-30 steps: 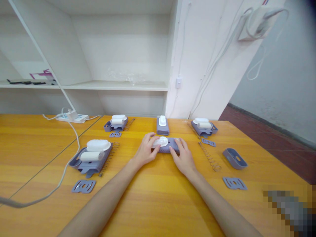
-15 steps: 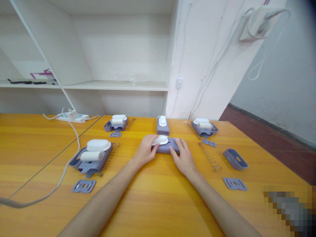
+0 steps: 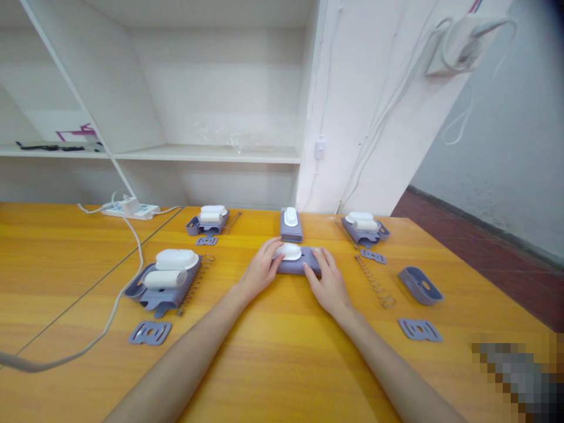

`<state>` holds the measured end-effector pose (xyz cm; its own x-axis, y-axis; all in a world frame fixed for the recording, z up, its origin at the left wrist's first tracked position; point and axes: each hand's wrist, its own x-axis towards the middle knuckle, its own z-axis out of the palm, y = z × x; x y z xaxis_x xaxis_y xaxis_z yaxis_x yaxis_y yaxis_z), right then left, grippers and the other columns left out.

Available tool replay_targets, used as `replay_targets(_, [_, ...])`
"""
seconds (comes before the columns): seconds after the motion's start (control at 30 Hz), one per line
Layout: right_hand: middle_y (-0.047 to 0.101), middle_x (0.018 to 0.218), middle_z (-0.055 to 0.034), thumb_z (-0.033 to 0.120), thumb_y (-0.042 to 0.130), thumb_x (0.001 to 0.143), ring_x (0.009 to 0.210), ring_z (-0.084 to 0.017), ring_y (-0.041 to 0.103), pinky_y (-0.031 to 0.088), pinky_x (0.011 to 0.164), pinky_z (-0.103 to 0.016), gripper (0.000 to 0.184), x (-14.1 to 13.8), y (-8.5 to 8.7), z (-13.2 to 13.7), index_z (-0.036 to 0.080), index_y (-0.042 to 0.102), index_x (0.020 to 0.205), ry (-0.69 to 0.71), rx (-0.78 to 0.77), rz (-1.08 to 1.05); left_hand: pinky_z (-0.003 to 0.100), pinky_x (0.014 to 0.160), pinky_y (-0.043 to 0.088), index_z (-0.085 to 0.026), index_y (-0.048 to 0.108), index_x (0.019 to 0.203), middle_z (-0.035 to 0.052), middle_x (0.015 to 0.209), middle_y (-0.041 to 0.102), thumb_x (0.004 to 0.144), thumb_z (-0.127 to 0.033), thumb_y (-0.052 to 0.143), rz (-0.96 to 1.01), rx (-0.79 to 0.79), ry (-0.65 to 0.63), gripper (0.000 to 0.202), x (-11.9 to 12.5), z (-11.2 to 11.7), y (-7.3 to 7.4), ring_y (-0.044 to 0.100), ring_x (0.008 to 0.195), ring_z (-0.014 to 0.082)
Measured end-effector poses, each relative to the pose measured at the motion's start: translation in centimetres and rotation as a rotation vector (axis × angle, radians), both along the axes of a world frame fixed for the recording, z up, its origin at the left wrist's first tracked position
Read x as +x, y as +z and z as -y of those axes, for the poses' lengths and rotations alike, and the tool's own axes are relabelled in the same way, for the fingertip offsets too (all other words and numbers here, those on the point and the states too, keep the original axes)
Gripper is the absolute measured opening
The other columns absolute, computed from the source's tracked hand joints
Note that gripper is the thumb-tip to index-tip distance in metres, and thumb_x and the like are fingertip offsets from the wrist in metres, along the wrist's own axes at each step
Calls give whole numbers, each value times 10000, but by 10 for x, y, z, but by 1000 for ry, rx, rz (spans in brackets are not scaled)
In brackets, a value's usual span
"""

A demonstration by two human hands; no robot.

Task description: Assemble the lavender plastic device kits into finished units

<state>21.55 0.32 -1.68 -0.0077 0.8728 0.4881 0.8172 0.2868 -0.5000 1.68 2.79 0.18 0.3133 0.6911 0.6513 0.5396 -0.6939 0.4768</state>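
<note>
A grey-purple plastic case [image 3: 296,264] lies on the wooden table [image 3: 273,352] in front of me, with a white oval brush piece [image 3: 288,251] sitting in its top. My left hand [image 3: 261,270] grips the case's left end, thumb and fingers curled around the white piece. My right hand [image 3: 326,282] holds the right end, fingers laid over the top of the case.
An assembled grey case [image 3: 291,224] lies just beyond. Sets of grey trays with white parts sit at left [image 3: 164,281], back left [image 3: 208,220] and back right [image 3: 365,228]. Long springs [image 3: 373,281], flat grey plates [image 3: 419,329], a grey shell [image 3: 419,285] and a power-strip cable [image 3: 127,258] lie about.
My left fingers have shifted slightly around the white piece, which has settled a little lower into the case. My right hand has stayed in place.
</note>
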Motion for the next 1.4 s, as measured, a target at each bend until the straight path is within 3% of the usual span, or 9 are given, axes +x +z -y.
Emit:
replay_targets(0.4, [383, 1361, -148, 437, 428, 858, 1222, -272, 410, 369, 993, -434, 485, 0, 0, 1, 164, 479, 1255, -10, -4, 9, 433, 1062, 322, -166, 396, 1229, 127, 1301, 436, 786, -105, 442, -1, 19, -30, 450, 1, 8, 6, 394, 1240, 224])
replay_targets(0.8, [380, 1360, -154, 441, 419, 862, 1229, -272, 400, 362, 998, -430, 489, 0, 0, 1, 152, 480, 1252, -8, -5, 24, 431, 1068, 301, -164, 352, 1249, 135, 1293, 421, 827, -177, 467, 19, 30, 4, 437, 2, 4, 2, 373, 1243, 220])
replay_targets(0.97, [388, 1359, -146, 448, 418, 860, 1232, -276, 398, 359, 996, -447, 484, 0, -1, 0, 171, 484, 1251, 10, 2, 18, 437, 1039, 322, -166, 352, 1235, 138, 1249, 437, 838, -207, 461, 38, 30, 65, 413, 3, 3, 3, 401, 1203, 226])
replay_targets(1.17, [391, 1360, -137, 449, 415, 862, 1235, -273, 395, 359, 993, -455, 479, 0, -1, 0, 188, 479, 1259, 21, 12, 20, 445, 945, 385, -149, 400, 1174, 132, 1116, 491, 812, -289, 520, 1, 37, 243, 406, 3, 3, 2, 470, 1077, 252])
replay_targets(1.4, [383, 1365, -144, 448, 415, 863, 1224, -276, 407, 367, 985, -458, 482, 0, -1, 0, 181, 479, 1260, 14, -4, 19, 374, 893, 435, -190, 456, 1097, 80, 1044, 553, 824, -302, 531, 101, 51, 223, 305, -1, -2, -2, 536, 996, 209])
